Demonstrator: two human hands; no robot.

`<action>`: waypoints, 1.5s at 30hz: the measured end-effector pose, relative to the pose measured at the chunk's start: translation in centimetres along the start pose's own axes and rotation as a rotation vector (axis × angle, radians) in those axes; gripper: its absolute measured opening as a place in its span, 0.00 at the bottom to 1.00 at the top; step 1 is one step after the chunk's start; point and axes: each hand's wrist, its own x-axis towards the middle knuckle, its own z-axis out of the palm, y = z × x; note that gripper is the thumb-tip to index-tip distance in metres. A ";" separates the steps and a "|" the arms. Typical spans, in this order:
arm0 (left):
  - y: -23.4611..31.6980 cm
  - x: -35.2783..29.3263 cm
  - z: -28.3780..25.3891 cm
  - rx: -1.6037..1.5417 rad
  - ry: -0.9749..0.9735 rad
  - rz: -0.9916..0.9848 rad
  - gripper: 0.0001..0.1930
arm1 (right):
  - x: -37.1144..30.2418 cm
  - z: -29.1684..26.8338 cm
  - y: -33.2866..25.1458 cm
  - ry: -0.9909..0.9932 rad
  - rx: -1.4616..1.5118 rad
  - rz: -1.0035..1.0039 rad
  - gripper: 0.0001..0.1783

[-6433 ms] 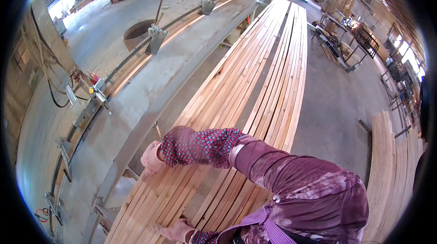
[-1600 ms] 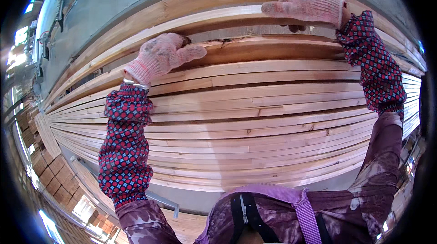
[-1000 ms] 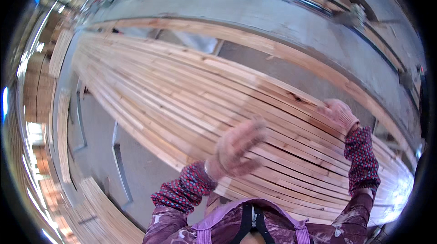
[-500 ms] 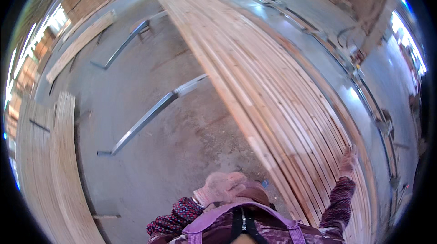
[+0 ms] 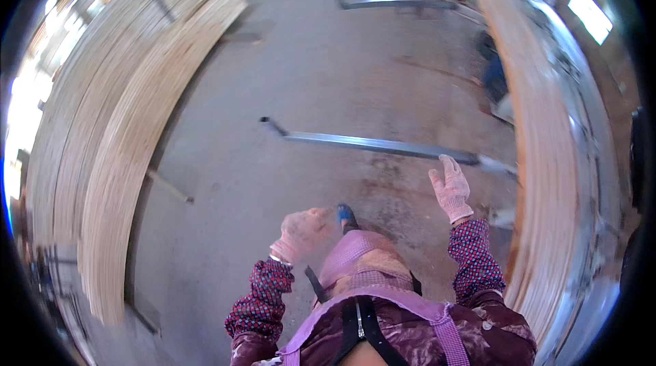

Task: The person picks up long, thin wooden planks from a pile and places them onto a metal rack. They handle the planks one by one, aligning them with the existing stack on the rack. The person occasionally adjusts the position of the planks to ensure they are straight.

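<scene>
Plainly, your right hand (image 5: 451, 192), empty, fingers apart, was nearer the boards (image 5: 544, 140), which ran near to far on its right; whether your left hand (image 5: 302, 235) was closed was unclear.

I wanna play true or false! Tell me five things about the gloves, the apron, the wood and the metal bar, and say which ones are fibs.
1. The left hand and the right hand both wear gloves. True.
2. The right hand is gripping a board. False: it is open and holds nothing.
3. The left wood pile and the right wood pile are on opposite sides of the picture. True.
4. The apron is green. False: the apron is purple.
5. A metal bar shows higher in the picture than the left hand. True.
</scene>
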 end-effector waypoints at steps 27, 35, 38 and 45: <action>-53.5 6.1 5.6 -0.054 -0.184 -0.732 0.17 | 12.7 26.2 -13.0 -1.184 -0.080 0.117 0.35; -71.0 43.0 -20.9 -0.959 0.338 -0.782 0.10 | 21.9 29.7 -16.5 -1.244 -0.185 0.622 0.39; -69.3 48.8 -21.6 -1.063 0.431 -0.757 0.12 | 29.7 34.0 -15.9 -1.042 0.053 0.629 0.34; -60.2 63.1 -14.2 -0.314 -0.559 -0.442 0.15 | 51.8 42.7 -13.0 -0.294 0.164 0.391 0.20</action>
